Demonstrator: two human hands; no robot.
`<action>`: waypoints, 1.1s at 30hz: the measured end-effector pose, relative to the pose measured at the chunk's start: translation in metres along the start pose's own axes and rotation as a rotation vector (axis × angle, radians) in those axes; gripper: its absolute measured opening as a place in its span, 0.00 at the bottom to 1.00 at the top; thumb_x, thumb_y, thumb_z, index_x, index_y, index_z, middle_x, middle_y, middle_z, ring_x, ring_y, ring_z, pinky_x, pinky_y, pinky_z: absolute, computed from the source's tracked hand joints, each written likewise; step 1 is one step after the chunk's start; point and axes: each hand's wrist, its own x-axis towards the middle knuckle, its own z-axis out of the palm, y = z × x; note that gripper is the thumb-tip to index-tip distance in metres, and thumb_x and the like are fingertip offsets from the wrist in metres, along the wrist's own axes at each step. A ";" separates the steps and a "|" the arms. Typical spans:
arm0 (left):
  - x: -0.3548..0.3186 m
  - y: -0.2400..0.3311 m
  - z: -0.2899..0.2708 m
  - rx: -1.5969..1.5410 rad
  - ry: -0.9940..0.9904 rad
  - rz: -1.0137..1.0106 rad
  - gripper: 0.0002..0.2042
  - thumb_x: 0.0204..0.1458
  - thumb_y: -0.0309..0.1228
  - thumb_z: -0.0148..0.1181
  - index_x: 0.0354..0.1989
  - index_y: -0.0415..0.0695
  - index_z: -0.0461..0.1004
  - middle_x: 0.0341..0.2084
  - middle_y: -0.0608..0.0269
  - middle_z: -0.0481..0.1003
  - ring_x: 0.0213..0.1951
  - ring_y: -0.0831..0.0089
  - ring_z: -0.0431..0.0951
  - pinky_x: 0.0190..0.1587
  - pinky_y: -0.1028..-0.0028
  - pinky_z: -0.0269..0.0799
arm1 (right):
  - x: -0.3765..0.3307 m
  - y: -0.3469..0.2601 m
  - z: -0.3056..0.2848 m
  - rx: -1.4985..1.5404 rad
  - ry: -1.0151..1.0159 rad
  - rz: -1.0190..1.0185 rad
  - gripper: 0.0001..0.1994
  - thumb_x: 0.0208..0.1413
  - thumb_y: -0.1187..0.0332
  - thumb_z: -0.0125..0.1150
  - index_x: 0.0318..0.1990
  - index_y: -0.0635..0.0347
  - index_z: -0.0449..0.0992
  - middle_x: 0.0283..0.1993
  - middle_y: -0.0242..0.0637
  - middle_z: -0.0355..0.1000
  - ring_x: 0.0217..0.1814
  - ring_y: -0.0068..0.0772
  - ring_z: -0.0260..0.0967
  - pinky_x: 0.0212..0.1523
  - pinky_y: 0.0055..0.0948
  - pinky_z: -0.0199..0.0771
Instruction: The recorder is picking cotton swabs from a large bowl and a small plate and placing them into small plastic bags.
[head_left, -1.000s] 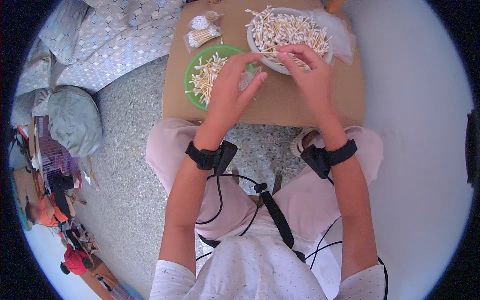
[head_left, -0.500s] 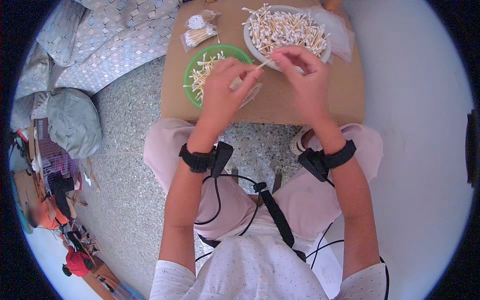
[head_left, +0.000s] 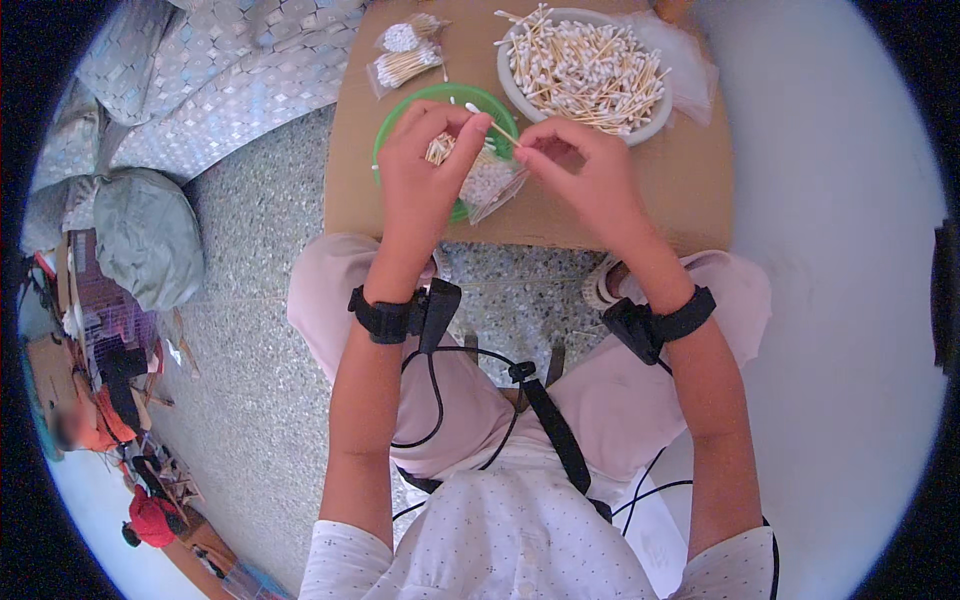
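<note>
A cotton swab [head_left: 504, 132] spans the gap between my two hands, above the green basket. My left hand [head_left: 420, 170] pinches it near one white tip, and the fingertips of my right hand [head_left: 590, 180] close on its other end. Beneath the left hand is the round green basket [head_left: 384, 130], with loose swabs partly hidden by that hand. A clear plastic bag [head_left: 490, 188] of swabs, white tips showing, rests at the basket's near right edge. Whether the left hand's lower fingers touch this bag is hidden.
A white bowl [head_left: 664, 118] heaped with cotton swabs stands at the far right of the brown board [head_left: 680, 190]. Clear bags [head_left: 692, 75] lie beside it. Two filled swab packets [head_left: 405, 65] lie at the far left. A wall [head_left: 830, 250] rises on the right.
Both hands have come nearer to me, with the right hand moving left. The swab, earlier near the bowl, is now above the basket. The bag of swabs shows more plainly.
</note>
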 end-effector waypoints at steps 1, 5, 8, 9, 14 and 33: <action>0.000 -0.001 0.000 -0.046 -0.001 -0.021 0.06 0.51 0.27 0.65 0.31 0.36 0.78 0.28 0.62 0.74 0.30 0.77 0.73 0.34 0.78 0.68 | 0.001 0.000 -0.001 0.007 0.044 -0.002 0.09 0.54 0.66 0.65 0.36 0.62 0.79 0.32 0.33 0.78 0.33 0.24 0.73 0.38 0.25 0.73; -0.001 -0.003 0.005 -0.316 0.001 -0.145 0.06 0.53 0.27 0.62 0.34 0.37 0.78 0.29 0.64 0.74 0.30 0.79 0.72 0.34 0.79 0.67 | 0.002 0.004 -0.004 0.207 0.089 0.092 0.08 0.55 0.67 0.64 0.37 0.62 0.79 0.32 0.30 0.77 0.33 0.20 0.72 0.37 0.23 0.72; -0.001 0.001 0.004 -0.401 -0.107 -0.332 0.06 0.54 0.28 0.61 0.37 0.38 0.78 0.31 0.65 0.74 0.31 0.81 0.72 0.35 0.81 0.67 | 0.004 0.006 -0.006 0.406 0.099 0.120 0.07 0.56 0.68 0.63 0.38 0.63 0.78 0.33 0.28 0.76 0.34 0.18 0.71 0.37 0.21 0.72; -0.001 0.000 0.003 -0.400 -0.105 -0.333 0.06 0.54 0.28 0.61 0.37 0.38 0.78 0.31 0.65 0.74 0.31 0.81 0.72 0.35 0.81 0.67 | 0.006 0.005 -0.006 0.436 0.116 0.120 0.08 0.57 0.69 0.62 0.39 0.64 0.78 0.35 0.30 0.76 0.34 0.19 0.72 0.38 0.21 0.72; -0.002 -0.012 -0.003 -0.320 -0.175 -0.214 0.12 0.52 0.30 0.63 0.45 0.42 0.77 0.36 0.65 0.74 0.37 0.77 0.72 0.41 0.77 0.68 | 0.007 -0.006 -0.011 0.562 0.154 0.127 0.09 0.59 0.71 0.59 0.42 0.66 0.78 0.39 0.34 0.78 0.36 0.21 0.74 0.41 0.21 0.74; -0.007 -0.016 -0.027 0.374 -0.614 0.174 0.32 0.41 0.26 0.63 0.61 0.47 0.66 0.49 0.52 0.73 0.51 0.53 0.71 0.55 0.62 0.67 | 0.001 -0.010 -0.026 0.123 0.058 0.032 0.10 0.55 0.69 0.64 0.44 0.61 0.80 0.41 0.32 0.79 0.40 0.21 0.75 0.43 0.21 0.74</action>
